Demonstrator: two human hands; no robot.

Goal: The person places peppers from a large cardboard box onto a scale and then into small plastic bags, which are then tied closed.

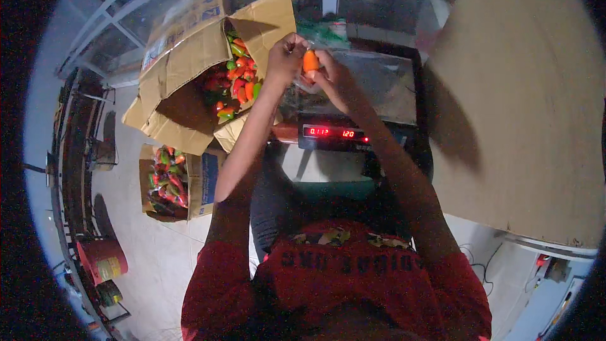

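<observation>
My right hand (328, 67) holds an orange pepper (310, 62) at the mouth of a clear plastic bag (307, 86). My left hand (288, 57) pinches the upper left edge of that bag. Both hands are above the left part of a digital scale (378, 90), whose red display is lit. Left of my left hand, a large open cardboard box (184, 66) lies tilted with red, orange and green peppers (244, 73) inside. How much the bag contains is hard to tell.
A smaller cardboard box (195, 184) with bagged peppers (168, 180) stands on the tiled floor at the left. A broad cardboard sheet (525, 104) covers the right side. Green plastic bags (329, 31) lie behind the scale. A red bucket (103, 260) is at the lower left.
</observation>
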